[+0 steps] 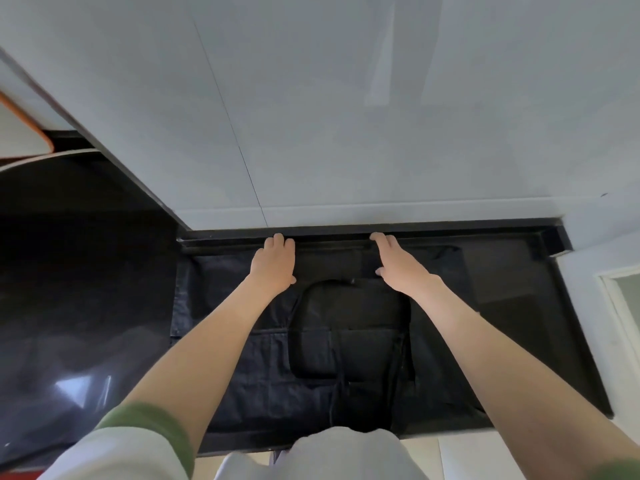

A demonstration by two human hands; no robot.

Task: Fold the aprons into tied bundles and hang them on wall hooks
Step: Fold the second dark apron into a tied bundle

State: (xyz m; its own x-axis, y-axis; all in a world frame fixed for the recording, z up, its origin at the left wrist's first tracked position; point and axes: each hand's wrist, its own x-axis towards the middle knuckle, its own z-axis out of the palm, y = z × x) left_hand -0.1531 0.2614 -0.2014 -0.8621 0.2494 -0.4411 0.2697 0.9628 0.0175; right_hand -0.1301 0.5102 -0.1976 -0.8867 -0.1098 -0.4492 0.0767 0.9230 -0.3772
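A black apron lies spread flat on the dark countertop, reaching from the front edge to the back wall. Its neck loop and straps lie on top of the cloth in the middle. My left hand rests flat on the apron's far edge, fingers straight and touching the counter's back rim. My right hand lies flat on the same edge further right, fingers extended toward the wall. Neither hand grips the cloth. No wall hook is in view.
A pale grey wall rises right behind the counter. A glossy black surface adjoins on the left, with a white and orange object at the far left edge. A white frame stands at the right.
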